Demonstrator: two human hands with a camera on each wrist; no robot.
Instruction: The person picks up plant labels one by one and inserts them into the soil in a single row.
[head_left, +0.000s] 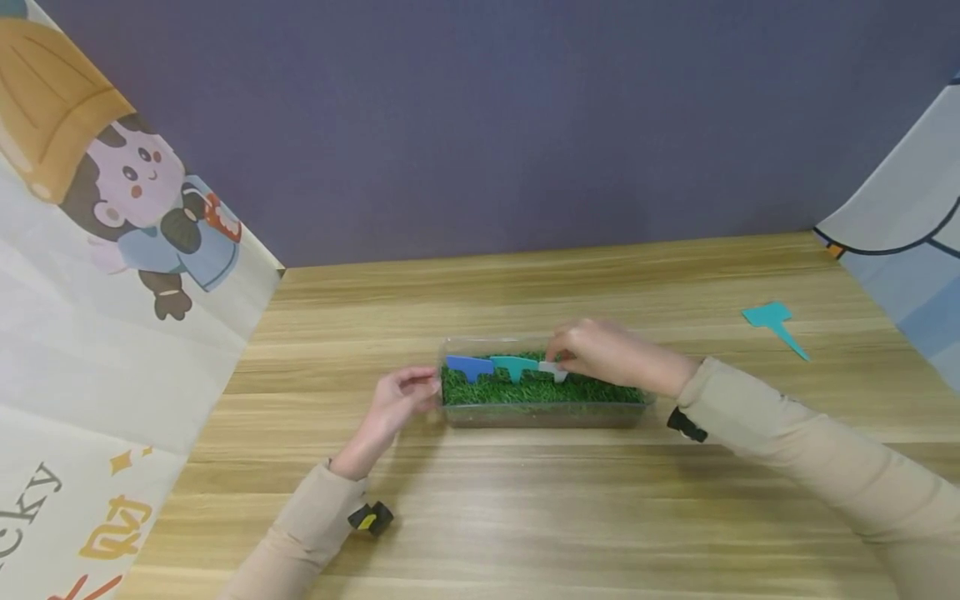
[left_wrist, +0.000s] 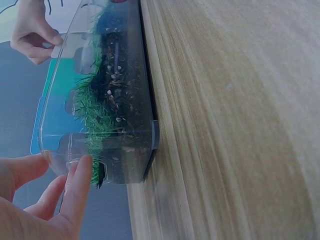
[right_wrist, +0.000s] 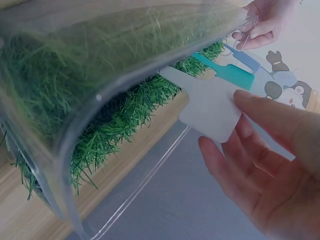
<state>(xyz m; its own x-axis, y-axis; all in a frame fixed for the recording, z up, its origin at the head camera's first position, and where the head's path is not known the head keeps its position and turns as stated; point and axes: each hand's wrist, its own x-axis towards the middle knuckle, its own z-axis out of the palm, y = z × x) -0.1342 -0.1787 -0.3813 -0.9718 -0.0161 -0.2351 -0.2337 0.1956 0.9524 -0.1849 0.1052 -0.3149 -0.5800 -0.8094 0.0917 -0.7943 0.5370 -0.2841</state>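
A clear plastic box (head_left: 551,415) holds dark soil and green grass (head_left: 517,392). Blue (head_left: 470,367), teal (head_left: 514,367) and white plant labels (right_wrist: 212,107) stand in a row in the grass. My right hand (head_left: 603,354) pinches the white label's broad head between thumb and fingers, its stem pointing down into the grass. At the box's left end, my left hand (head_left: 401,400) rests its fingertips on the end wall and rim, the fingers fairly straight.
Another teal plant label (head_left: 772,318) lies on the wooden table (head_left: 570,508) at the right. A dark grey-blue panel (head_left: 525,125) rises behind the table, and a printed cartoon sheet (head_left: 90,333) borders the left side.
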